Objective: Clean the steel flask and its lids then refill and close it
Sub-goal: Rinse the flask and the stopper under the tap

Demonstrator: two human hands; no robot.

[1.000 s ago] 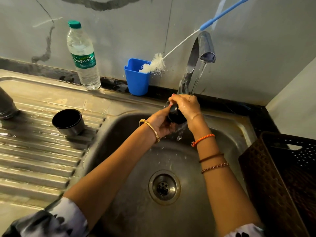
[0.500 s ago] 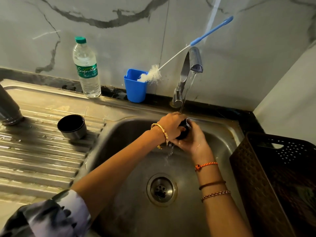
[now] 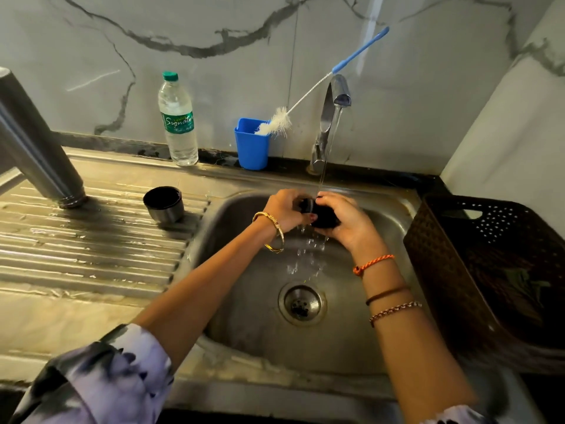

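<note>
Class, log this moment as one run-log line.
step: rinsing black lid | left hand: holds lid | right hand: holds lid | tap: running | steel flask: inverted on drainboard

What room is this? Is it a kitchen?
Most likely a kitchen. There is a steel sink with a ribbed draining board, a running tap, and a bottle brush standing in a blue cup by the marble wall.

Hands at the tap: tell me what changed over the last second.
Both hands, left and right, lowered the black lid from just under the spout to deeper over the sink, still gripping it under the running water. The cup, flask, bottle and brush stayed put.
</note>
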